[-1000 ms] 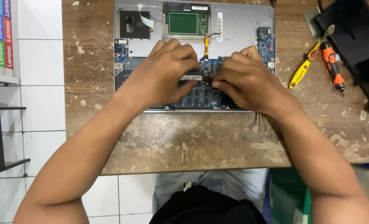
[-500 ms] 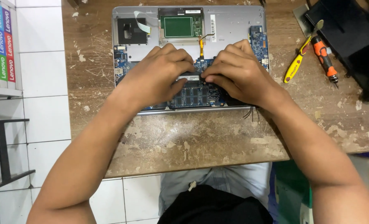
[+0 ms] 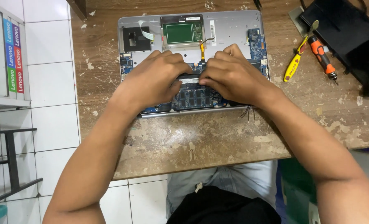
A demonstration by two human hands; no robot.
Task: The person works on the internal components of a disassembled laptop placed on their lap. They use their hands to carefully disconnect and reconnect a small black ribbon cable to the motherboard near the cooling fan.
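An opened silver laptop base [image 3: 234, 29] lies on the worn wooden table [image 3: 201, 141], its blue circuit board [image 3: 194, 98] and green panel [image 3: 179, 33] exposed. My left hand [image 3: 153, 81] and my right hand [image 3: 234, 76] rest side by side on the board. Their fingertips meet at a small dark and silver part [image 3: 189, 79] in the middle, pinching or pressing it. What sits under the palms is hidden.
A yellow-handled tool [image 3: 294, 66] and an orange-handled screwdriver [image 3: 322, 56] lie right of the laptop, beside a black case [image 3: 344, 33]. A white cabinet [image 3: 2, 54] and a black metal rack [image 3: 10, 161] stand left over the tiled floor.
Both hands stay on the middle of the board, fingers drawn a little closer together. The view has shifted slightly, so the laptop sits more to the right in the picture.
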